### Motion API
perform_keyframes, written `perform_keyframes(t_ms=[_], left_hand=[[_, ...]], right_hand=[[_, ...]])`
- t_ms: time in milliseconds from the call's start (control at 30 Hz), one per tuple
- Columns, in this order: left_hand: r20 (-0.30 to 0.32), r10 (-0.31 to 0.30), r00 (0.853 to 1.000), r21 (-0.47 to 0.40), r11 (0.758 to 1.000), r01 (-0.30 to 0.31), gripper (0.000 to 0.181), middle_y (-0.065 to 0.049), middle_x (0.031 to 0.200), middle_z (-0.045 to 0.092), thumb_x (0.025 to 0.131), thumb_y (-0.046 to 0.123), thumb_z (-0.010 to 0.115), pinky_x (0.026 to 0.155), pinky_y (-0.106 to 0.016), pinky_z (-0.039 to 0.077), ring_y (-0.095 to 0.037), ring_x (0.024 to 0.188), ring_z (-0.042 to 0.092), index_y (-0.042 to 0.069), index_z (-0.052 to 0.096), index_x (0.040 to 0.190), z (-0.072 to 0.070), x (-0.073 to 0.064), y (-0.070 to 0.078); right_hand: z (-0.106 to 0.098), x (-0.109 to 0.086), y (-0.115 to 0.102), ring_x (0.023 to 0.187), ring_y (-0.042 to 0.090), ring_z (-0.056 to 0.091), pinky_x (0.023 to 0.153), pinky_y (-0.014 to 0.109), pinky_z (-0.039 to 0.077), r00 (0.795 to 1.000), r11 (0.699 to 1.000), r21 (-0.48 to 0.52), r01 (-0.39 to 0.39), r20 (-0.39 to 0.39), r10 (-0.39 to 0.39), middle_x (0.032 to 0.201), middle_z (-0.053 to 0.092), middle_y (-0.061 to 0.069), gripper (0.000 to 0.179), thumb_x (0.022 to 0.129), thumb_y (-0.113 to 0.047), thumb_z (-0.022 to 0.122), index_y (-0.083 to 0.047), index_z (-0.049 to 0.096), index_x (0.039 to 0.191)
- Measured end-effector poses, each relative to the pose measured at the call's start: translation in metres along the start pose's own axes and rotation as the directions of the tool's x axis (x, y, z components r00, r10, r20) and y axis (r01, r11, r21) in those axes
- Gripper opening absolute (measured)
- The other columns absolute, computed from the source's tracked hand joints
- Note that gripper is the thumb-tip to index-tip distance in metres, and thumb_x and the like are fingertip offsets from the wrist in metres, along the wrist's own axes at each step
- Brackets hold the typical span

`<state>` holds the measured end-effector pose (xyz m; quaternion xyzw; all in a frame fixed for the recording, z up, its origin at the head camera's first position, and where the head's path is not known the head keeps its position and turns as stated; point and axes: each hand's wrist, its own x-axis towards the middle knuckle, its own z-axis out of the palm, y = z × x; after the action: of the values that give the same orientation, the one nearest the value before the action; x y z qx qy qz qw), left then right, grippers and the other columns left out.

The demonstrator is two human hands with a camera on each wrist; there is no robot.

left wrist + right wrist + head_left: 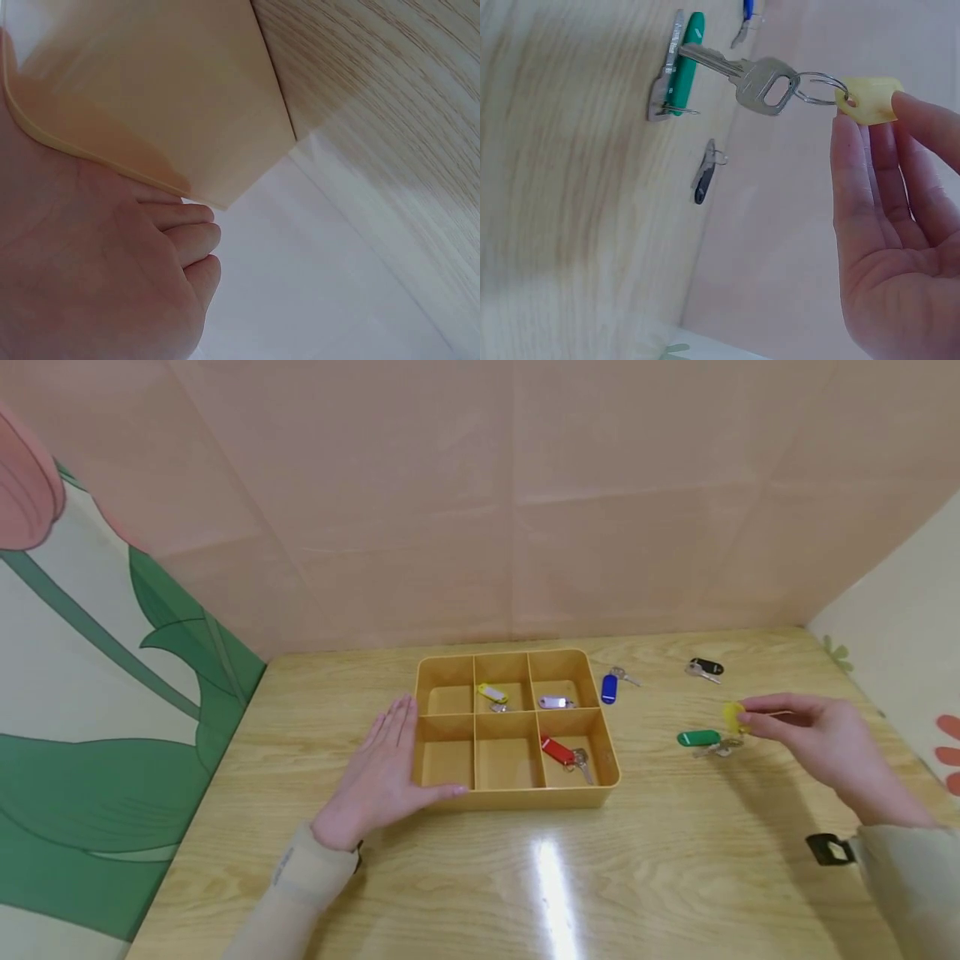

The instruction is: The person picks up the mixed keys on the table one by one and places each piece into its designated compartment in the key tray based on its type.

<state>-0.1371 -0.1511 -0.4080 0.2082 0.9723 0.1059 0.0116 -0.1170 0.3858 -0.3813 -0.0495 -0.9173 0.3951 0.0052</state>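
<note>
Above the wooden table [637,877], we pinched a yellow key tag [874,99] in our right hand [832,747] — our left hand [381,777] outstretched against the divided tray [517,800].

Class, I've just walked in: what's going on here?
A person's right hand pinches a yellow tag with a key attached. The left hand touches the tray at its left side. Another yellow tag, a pale tag and a red tag lie in separate compartments; blue tag, black tag and green tag lie on the table.
</note>
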Motion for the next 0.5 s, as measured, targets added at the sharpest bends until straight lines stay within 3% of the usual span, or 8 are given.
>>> perform_keyframes(t_ms=[500], left_hand=[[-0.003,0.002,1.000,0.006,1.000,-0.002,0.135,-0.016,0.168,-0.003,0.076,0.097,0.037,0.124,-0.038,0.001,-0.027,0.155,-0.001,-0.001,0.001,0.161,0.000,-0.001,0.000]], right_hand=[[-0.005,0.003,-0.016,0.086,-0.005,0.064,0.068,0.012,0.047,0.999,0.999,0.048,0.017,-0.035,-0.015,0.101,0.075,-0.015,0.050,0.095,-0.043,0.072,-0.005,0.070,0.127]])
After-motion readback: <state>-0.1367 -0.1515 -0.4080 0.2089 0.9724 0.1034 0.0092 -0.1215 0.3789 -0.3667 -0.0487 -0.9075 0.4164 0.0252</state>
